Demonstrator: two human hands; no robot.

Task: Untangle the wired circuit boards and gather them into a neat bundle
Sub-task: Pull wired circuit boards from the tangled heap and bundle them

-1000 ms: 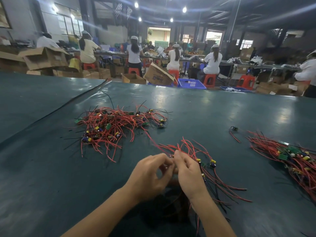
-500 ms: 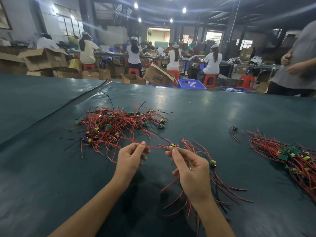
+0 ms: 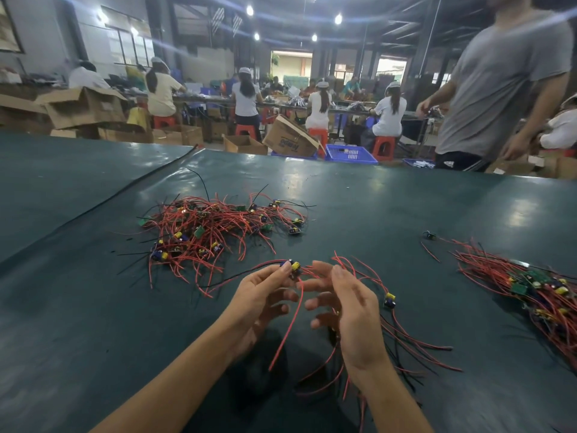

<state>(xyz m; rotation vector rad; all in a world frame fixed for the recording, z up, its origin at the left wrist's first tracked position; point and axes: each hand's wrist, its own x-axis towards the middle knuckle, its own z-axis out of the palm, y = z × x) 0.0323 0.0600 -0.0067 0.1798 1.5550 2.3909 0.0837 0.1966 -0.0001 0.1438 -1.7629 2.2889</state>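
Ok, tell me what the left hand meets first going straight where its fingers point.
Likely the red wire hanging between the hands, then the right hand; depth is unclear.

Dim hall; ceiling lamps (image 3: 249,10) far beyond the left hand (image 3: 259,304) streak with flare. Pale glare patches lie on the tabletop (image 3: 527,214) beyond the right hand (image 3: 352,310); dark shadow pools under both hands. Edges bend; background soft.

Our right hand (image 3: 352,310) hides the wires (image 3: 406,334) behind it; whether it grips them we cannot tell. Our left hand (image 3: 262,295) half covers its pinched board (image 3: 293,266). The right pile (image 3: 530,285) runs off the edge.
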